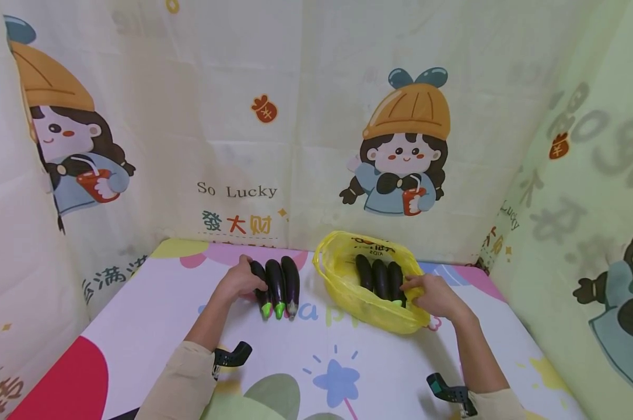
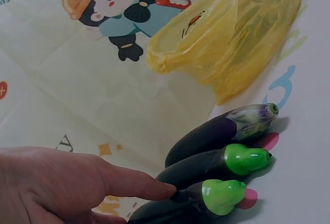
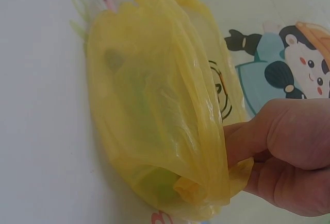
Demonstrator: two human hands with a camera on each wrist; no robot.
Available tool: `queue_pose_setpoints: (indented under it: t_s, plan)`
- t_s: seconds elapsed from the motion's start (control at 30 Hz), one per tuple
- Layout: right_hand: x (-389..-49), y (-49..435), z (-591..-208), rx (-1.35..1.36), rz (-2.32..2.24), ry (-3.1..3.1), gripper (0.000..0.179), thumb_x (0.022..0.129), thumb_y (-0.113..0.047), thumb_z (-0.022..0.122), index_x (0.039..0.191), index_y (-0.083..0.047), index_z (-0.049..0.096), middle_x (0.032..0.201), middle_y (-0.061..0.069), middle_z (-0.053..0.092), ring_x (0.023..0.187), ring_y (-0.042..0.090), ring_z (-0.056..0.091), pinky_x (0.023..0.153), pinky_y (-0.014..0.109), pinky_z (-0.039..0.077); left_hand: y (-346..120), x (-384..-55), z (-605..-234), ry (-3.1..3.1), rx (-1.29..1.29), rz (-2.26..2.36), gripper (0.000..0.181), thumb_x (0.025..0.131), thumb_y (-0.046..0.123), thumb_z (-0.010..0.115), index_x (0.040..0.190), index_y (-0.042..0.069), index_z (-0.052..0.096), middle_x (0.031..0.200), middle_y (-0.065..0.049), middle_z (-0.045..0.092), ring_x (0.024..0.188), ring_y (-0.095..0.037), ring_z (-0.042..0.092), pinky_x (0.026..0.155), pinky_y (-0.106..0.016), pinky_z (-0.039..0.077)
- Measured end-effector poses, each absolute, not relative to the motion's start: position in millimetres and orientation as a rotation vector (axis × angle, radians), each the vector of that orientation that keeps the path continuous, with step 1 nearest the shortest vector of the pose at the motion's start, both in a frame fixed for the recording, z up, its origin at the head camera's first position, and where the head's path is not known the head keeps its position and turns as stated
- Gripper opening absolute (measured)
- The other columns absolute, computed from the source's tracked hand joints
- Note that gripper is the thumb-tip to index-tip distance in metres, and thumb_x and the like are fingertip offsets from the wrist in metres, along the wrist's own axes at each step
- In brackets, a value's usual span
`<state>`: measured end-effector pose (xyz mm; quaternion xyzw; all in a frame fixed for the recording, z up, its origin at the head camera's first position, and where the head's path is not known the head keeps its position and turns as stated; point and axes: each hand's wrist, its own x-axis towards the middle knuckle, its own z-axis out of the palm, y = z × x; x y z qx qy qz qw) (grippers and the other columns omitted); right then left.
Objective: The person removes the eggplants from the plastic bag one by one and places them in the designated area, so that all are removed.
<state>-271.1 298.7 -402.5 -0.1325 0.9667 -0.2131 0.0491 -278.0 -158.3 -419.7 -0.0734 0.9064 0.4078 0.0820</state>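
Three dark purple eggplants (image 1: 276,283) lie side by side on the table, stem ends toward me. My left hand (image 1: 241,279) holds the leftmost eggplant (image 2: 172,207); its thumb lies across the upper side, while the other fingers are mostly hidden. To the right, a yellow plastic bag (image 1: 348,297) lies with its mouth wide. Inside it rest three more eggplants (image 1: 380,279). My right hand (image 1: 433,294) grips the bag's right rim, fingertips inside beside the nearest eggplant. In the right wrist view, the bag's film (image 3: 154,105) hides the fingertips of the right hand (image 3: 289,157).
A white printed cloth (image 1: 274,361) covers the table. Behind it hangs a cream curtain (image 1: 316,146) with cartoon figures, and similar curtains close off both sides. A small dark camera (image 1: 233,354) sits on the left wrist, another (image 1: 447,389) on the right.
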Motion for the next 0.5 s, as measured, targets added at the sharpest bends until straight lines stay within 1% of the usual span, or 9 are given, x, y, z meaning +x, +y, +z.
queue_pose_setpoints:
  t_s: [0.07,0.13,0.23,0.3,0.5]
  plan:
    - [-270.9,298.9,-401.4,-0.396,-0.649,2.946,0.039,0.085,0.006,0.064,0.120,-0.005,0.078,0.148,0.025,0.058,0.139,0.060,0.041,0.098,0.058,0.057,-157.6,-278.2,-419.0,2.691,-0.230,1.232,0.090,0.085,0.013,0.080,0.152,-0.005,0.023,0.137,-0.040,0.051,0.101,-0.039,0.066,0.084,-0.043,0.059]
    - [-270.8,299.1,-400.8,-0.400,-0.648,2.946,0.040,0.084,0.006,0.065,0.120,-0.005,0.078,0.148,0.026,0.057,0.138,0.060,0.040,0.097,0.058,0.056,-157.4,-278.2,-418.5,2.669,-0.243,1.253,0.095,0.085,0.012,0.081,0.154,-0.006,0.018,0.135,-0.041,0.051,0.088,-0.035,0.070,0.077,-0.040,0.061]
    - [-271.2,299.8,-402.1,-0.393,-0.662,2.941,0.039,0.085,0.006,0.064,0.120,-0.005,0.078,0.148,0.025,0.057,0.140,0.060,0.040,0.098,0.058,0.056,-157.4,-277.5,-418.5,2.652,-0.249,1.271,0.101,0.085,0.011,0.081,0.155,-0.007,0.010,0.131,-0.043,0.053,0.073,-0.031,0.073,0.072,-0.037,0.062]
    - [-271.9,300.0,-403.7,-0.403,-0.666,2.942,0.039,0.085,0.006,0.063,0.120,-0.005,0.078,0.148,0.026,0.057,0.140,0.060,0.040,0.097,0.058,0.057,-157.4,-277.4,-418.7,2.648,-0.252,1.281,0.104,0.085,0.011,0.081,0.156,-0.007,0.007,0.129,-0.043,0.055,0.069,-0.030,0.073,0.072,-0.037,0.061]
    - [-273.2,300.2,-404.6,-0.421,-0.667,2.946,0.039,0.084,0.007,0.064,0.119,-0.004,0.078,0.147,0.026,0.057,0.139,0.061,0.040,0.096,0.056,0.058,-157.1,-278.0,-418.9,2.651,-0.240,1.271,0.105,0.085,0.015,0.083,0.156,-0.007,0.008,0.120,-0.039,0.061,0.068,-0.029,0.074,0.073,-0.037,0.062]
